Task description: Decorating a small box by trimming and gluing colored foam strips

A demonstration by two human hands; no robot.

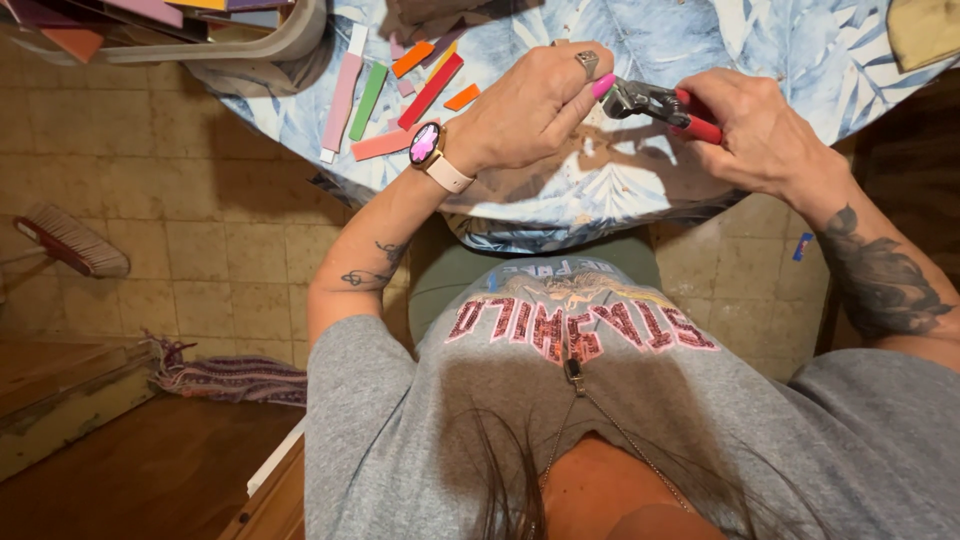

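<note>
A home craft corner: a desk point(780, 60) under a blue leaf-print cloth carries coloured strips point(385, 95), above a worn tiled floor point(200, 230) where a broom point(70, 240) and a woven rug point(235, 378) lie.

I had just one view, from the camera on the person's head. It looked steeply down over the chest to the hands, with the worktop point(700, 60) edge at the top of the frame and the tiled floor point(200, 230) below. Everything sat close, within arm's reach.
</note>
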